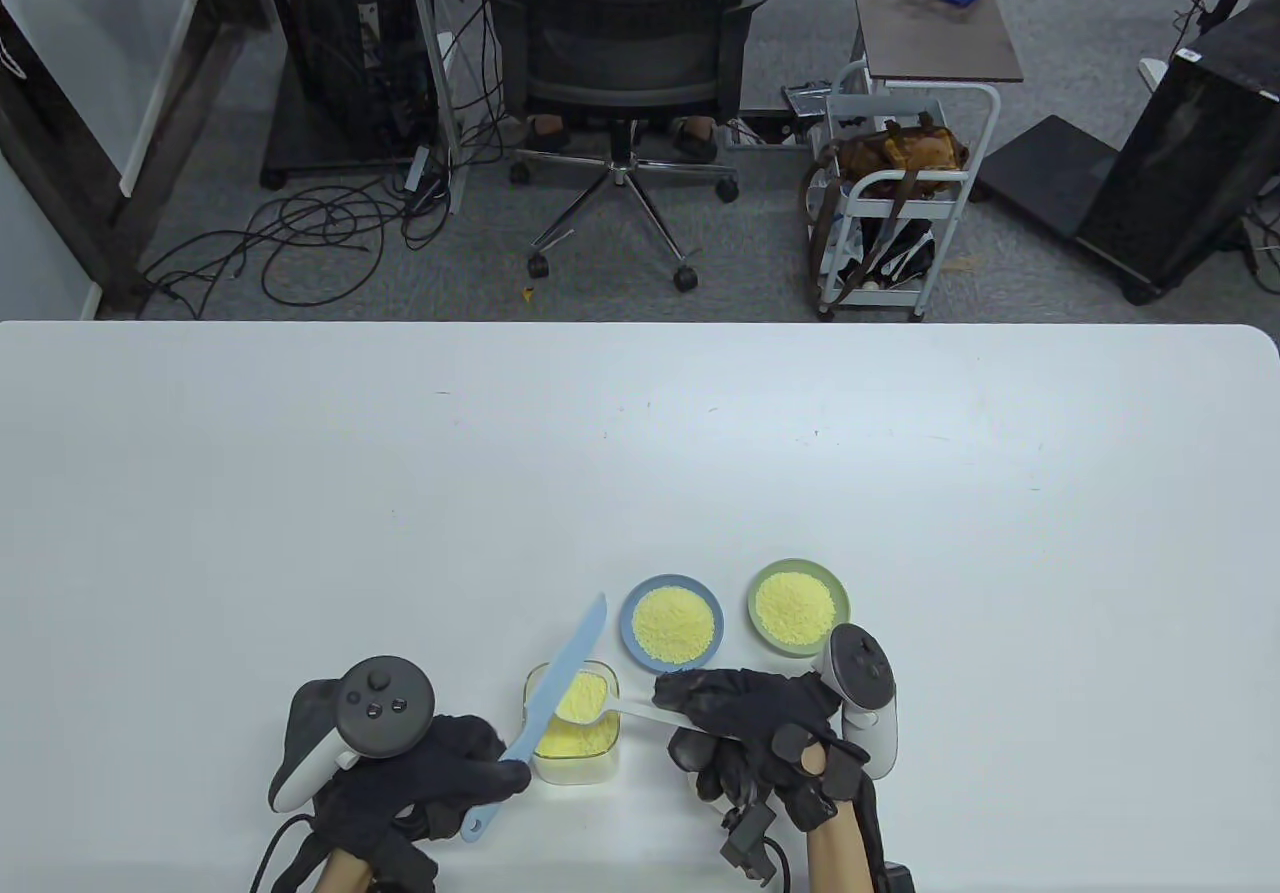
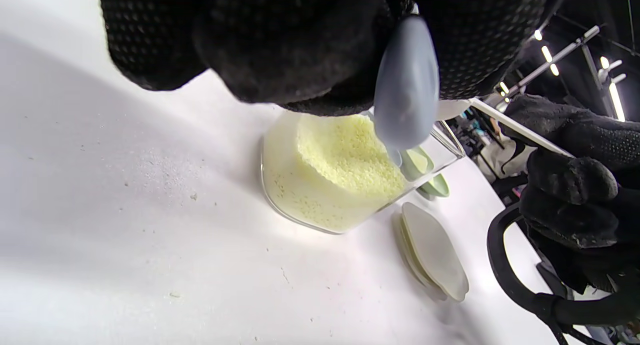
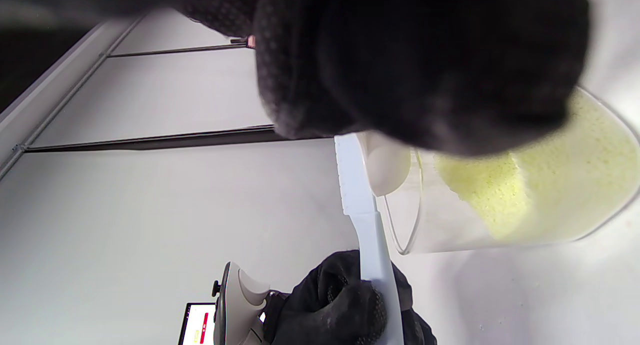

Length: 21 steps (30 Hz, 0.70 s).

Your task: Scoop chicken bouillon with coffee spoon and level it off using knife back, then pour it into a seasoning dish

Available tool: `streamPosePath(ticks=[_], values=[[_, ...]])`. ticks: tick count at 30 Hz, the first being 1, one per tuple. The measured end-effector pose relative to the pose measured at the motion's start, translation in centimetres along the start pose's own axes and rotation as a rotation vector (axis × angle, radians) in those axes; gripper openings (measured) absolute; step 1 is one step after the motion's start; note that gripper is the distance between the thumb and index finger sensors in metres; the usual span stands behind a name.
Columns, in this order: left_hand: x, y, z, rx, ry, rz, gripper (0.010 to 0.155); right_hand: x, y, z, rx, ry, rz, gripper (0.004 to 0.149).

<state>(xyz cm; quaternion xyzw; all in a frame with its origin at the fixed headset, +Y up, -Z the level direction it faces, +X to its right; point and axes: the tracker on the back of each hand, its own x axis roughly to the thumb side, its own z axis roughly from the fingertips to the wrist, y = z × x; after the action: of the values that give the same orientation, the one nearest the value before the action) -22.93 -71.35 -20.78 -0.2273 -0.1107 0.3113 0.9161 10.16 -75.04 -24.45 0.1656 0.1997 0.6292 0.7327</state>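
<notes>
A clear container point(image 1: 600, 755) of yellow chicken bouillon stands near the table's front edge. Over it, my right hand point(image 1: 730, 723) pinches the handle of a white coffee spoon point(image 1: 640, 709), whose bowl is full of bouillon. My left hand point(image 1: 478, 775) grips the handle of a light blue plastic knife point(image 1: 560, 688), and its blade lies slanted across the spoon's bowl. In the right wrist view the knife point(image 3: 361, 205) touches the spoon's bowl point(image 3: 387, 165) beside the container point(image 3: 525, 200). Behind the container sit a blue seasoning dish point(image 1: 628, 623) and a green one point(image 1: 842, 605), both holding bouillon.
Loose grains are scattered on the white table point(image 2: 150, 195) beside the container point(image 2: 320, 185). The table's far half point(image 1: 640, 433) is bare white surface. Beyond its far edge stand an office chair point(image 1: 625, 53) and a small cart point(image 1: 900, 203).
</notes>
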Motion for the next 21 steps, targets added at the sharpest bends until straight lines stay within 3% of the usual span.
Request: streamPosePath(ticks=[6, 9, 13, 16, 21], values=[[-0.5, 0.6, 0.2, 0.041, 0.000, 0.037, 0.046, 0.0, 0.0, 0.0, 0.003, -0.004, -0.007, 0.041], [-1.0, 0.9, 0.3, 0.117, 0.018, 0.069, 0.045, 0.0, 0.0, 0.0, 0.003, -0.004, -0.005, 0.041], [-2.0, 1.3, 0.2, 0.239, 0.100, 0.046, 0.045, 0.0, 0.0, 0.0, 0.008, -0.004, -0.005, 0.041], [-3.4, 1.4, -0.3, 0.327, 0.234, -0.051, 0.045, 0.0, 0.0, 0.0, 0.009, -0.001, -0.004, 0.041], [-6.0, 0.9, -1.7, 0.282, 0.386, -0.040, 0.046, -0.1, 0.1, 0.0, 0.014, -0.003, -0.004, 0.041]])
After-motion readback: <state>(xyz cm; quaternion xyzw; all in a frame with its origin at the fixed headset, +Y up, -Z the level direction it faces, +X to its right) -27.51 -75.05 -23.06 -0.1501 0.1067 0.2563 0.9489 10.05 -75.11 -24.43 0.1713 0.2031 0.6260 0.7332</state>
